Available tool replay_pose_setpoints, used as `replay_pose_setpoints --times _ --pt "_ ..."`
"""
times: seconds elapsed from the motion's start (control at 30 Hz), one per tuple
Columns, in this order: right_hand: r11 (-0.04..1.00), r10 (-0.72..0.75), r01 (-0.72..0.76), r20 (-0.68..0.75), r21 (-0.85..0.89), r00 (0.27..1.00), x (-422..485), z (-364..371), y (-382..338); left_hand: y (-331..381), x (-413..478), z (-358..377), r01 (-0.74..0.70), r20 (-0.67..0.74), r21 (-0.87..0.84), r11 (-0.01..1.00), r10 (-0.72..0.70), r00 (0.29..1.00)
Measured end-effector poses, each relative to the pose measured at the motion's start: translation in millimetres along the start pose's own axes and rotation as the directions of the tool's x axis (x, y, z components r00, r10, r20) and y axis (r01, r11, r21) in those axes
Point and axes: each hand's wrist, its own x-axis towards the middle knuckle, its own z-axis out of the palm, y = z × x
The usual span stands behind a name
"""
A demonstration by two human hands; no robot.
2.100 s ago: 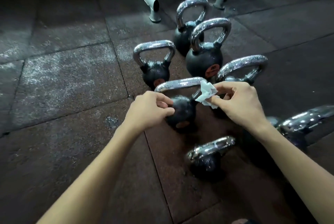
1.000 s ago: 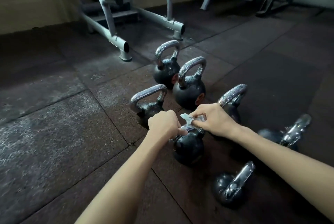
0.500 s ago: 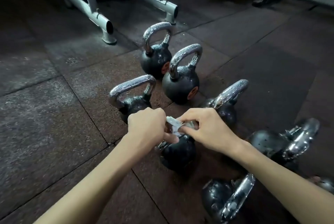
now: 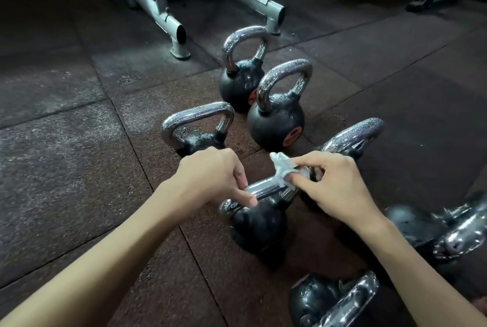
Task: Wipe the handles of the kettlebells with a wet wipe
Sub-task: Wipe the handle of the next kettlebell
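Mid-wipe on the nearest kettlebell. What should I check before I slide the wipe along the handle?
1. The left hand grips the chrome handle of the nearest black kettlebell: ok.
2. The right hand pinches the crumpled white wet wipe: ok.
3. Wipe touches the handle: ok.
4. Kettlebell upright on the dark rubber floor: ok.
5. Handle part under the left hand wiped: cannot tell.
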Motion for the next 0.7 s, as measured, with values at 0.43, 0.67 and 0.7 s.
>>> replay_pose_setpoints --times 0.43,0.67,0.7 --pt "0.991 0.046 -0.048 0.018 0.123 0.999 2 -8 14 27 -3 4 -0.061 -0.057 0.048 0.997 0.063 0.996" --pt "0.977 0.062 -0.070 0.044 0.202 0.997 -7 -4 17 17 -34 18 -0.029 -0.179 0.178 0.984 0.061 0.982" --pt "0.968 0.089 -0.096 0.039 0.234 0.995 -7 -3 21 13 -38 19 -0.027 -0.184 0.170 0.985 0.058 0.981"
